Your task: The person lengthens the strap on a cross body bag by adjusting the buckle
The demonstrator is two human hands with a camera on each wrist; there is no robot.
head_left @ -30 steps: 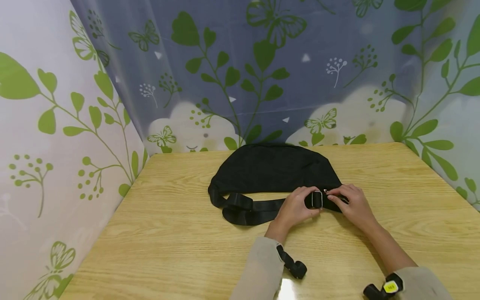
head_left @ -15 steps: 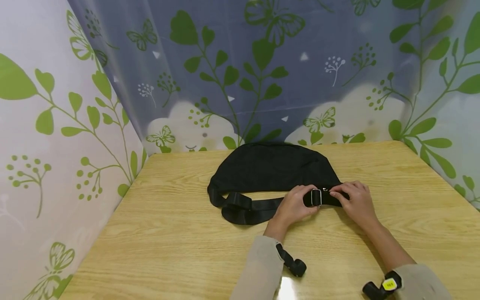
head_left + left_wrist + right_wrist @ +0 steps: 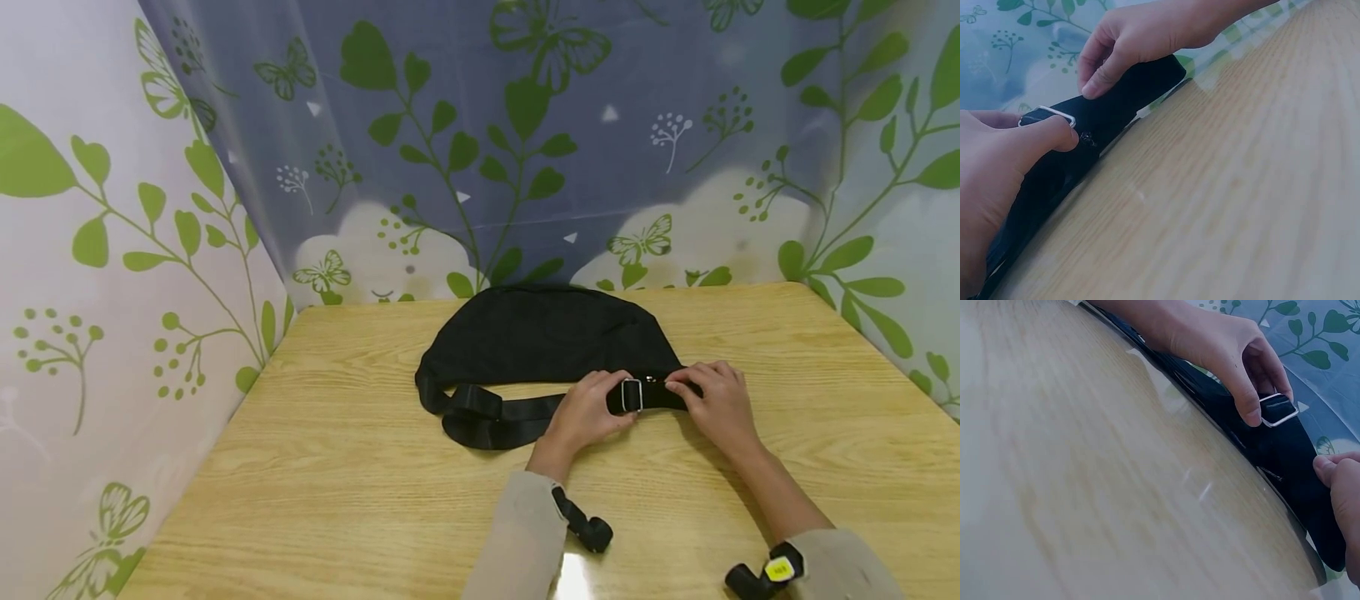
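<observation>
A black waist bag (image 3: pixel 551 333) lies on the table, its padded body behind both hands. My left hand (image 3: pixel 588 408) grips its black strap (image 3: pixel 525 410) beside a silver metal strap buckle (image 3: pixel 632 395), with the thumb below the buckle and fingers above. To the right, my right hand (image 3: pixel 716 404) pinches the upper edge of the bag's narrow right end between thumb and fingertips. A small metal zipper pull (image 3: pixel 651 379) shows between the hands, just left of the right fingertips. In the right wrist view the buckle (image 3: pixel 1279 410) stands close to the left thumb.
The light wooden table (image 3: pixel 337 500) reaches back to a blue patterned curtain (image 3: pixel 420 167). A pale leaf-print sheet (image 3: pixel 112 292) stands along the left side. A loose loop of the strap rests left of the hands. Black wrist devices (image 3: pixel 592 533) sit at both sleeves.
My right hand has slid slightly right along the bag's end, away from the zipper pull. The left hand stays at the buckle, and the strap section between the hands lies a little flatter.
</observation>
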